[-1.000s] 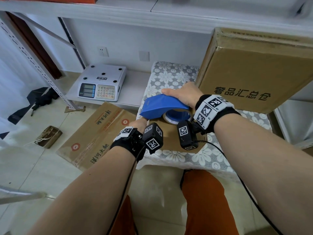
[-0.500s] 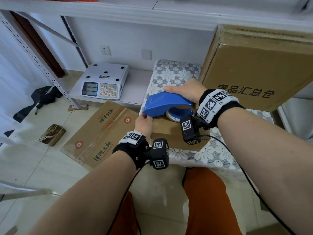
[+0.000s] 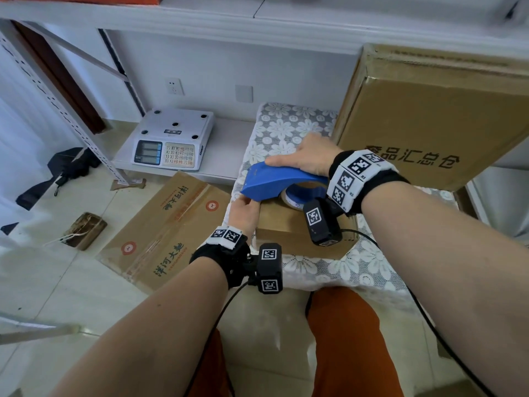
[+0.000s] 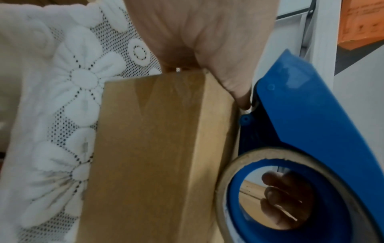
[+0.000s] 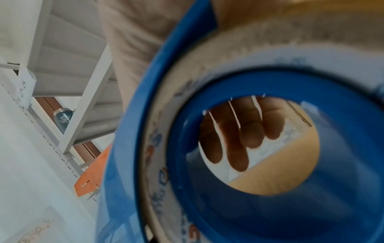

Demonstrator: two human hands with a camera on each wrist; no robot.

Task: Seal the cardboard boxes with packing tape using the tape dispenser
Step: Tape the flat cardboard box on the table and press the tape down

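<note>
- A pale tiled floor (image 3: 57, 285) runs under white metal shelving, and a small counter (image 3: 289, 130) covered in a white lace flower cloth stands in front of the person's orange-clad knees.
- A small cardboard box (image 3: 286, 227) lies on the counter, near its front edge; in the left wrist view the box (image 4: 149, 148) shows a plain brown side against the lace.
- The blue tape dispenser (image 3: 280, 181) sits on top of the small box, its nose pointing to the person's left, with the tape roll (image 3: 292, 200) held in its frame just above the box lid.
- The right hand (image 3: 309, 157) is closed over the dispenser's curved back, thumb laid along the top; through the roll's hollow core the right wrist view shows its fingers (image 5: 239, 133) curled round the far side.
- The left hand (image 3: 246, 212) is at the box's left end, right under the dispenser's nose; in the left wrist view its thumb tip (image 4: 243, 102) touches the dispenser (image 4: 301, 106) at the front roller, and the other fingers are hidden behind the box, so the grip cannot be told.
- A large cardboard box (image 3: 440, 118) with black printed characters stands tilted on the counter's right side.
- A flattened carton (image 3: 169, 230) lies on the floor to the left, and a white weighing scale (image 3: 174, 138) sits on a low shelf behind it.
</note>
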